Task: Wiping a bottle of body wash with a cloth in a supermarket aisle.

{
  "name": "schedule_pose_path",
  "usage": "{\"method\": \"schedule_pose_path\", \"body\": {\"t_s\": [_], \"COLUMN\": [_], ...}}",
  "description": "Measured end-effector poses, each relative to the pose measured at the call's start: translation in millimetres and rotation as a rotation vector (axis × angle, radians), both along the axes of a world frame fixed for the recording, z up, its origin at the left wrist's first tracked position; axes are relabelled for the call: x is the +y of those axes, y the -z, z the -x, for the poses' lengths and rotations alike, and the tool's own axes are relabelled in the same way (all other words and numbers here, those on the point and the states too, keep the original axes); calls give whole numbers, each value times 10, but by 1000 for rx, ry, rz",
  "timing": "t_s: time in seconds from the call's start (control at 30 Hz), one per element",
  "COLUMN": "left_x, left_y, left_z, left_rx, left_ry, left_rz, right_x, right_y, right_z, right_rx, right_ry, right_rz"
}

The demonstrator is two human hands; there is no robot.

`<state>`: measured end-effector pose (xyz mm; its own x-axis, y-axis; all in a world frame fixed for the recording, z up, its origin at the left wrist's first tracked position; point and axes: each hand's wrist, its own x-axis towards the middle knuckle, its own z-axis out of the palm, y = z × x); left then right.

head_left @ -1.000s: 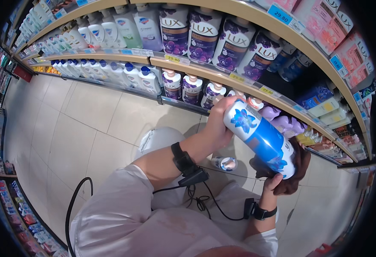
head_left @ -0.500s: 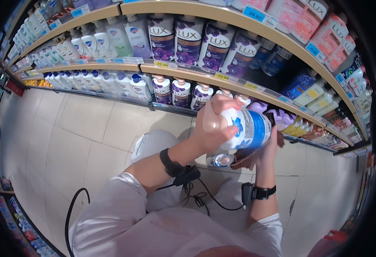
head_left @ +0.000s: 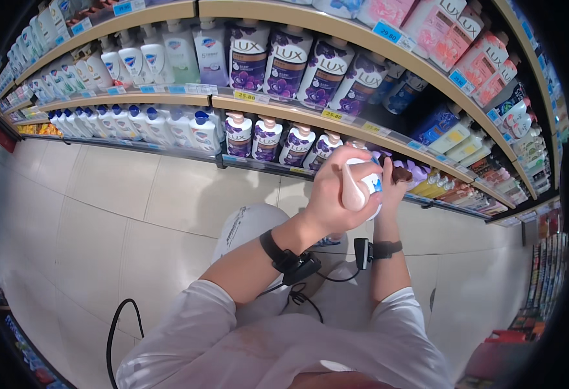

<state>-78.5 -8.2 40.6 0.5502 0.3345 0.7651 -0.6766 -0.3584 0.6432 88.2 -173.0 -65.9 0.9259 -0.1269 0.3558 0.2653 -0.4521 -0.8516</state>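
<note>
Turned since a second ago, the bottle [head_left: 376, 185] is near the shelf [head_left: 286, 113]. The left hand [head_left: 330, 188] wraps around it. The right hand [head_left: 393, 189] touches brown cloth [head_left: 402, 175]; its grip is hidden. The bottle's insides don't show.

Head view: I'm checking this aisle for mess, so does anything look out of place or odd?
Yes: a blue-and-white item, mostly hidden, shows below the left hand gripping a white bottle; it is off the shelves. Also, a brownish stain marks the pale shirt, and a dark mark interrupts the floor.
</note>
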Motion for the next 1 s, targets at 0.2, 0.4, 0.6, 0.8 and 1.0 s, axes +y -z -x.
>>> {"method": "schedule_pose_path", "body": {"t_s": [0.2, 0.4, 0.6, 0.8, 1.0], "left_x": [-85, -57, -261, -98, 328], "left_y": [74, 20, -10, 13, 44], "left_z": [-149, -193, -46, 60, 73], "left_rx": [-104, 83, -28, 0, 62], "left_ry": [37, 144, 171, 222, 457], "left_rz": [59, 409, 232, 456, 1163], "right_x": [-69, -244, -408, -340, -126], "right_y": [-12, -234, -433, -531, -668], "right_z": [153, 549, 858, 799, 910], "right_rx": [557, 16, -82, 63, 489], "right_ry": [-645, -60, 336, 145, -599], "right_rz": [-1115, -475, 310, -410, -1125]}}
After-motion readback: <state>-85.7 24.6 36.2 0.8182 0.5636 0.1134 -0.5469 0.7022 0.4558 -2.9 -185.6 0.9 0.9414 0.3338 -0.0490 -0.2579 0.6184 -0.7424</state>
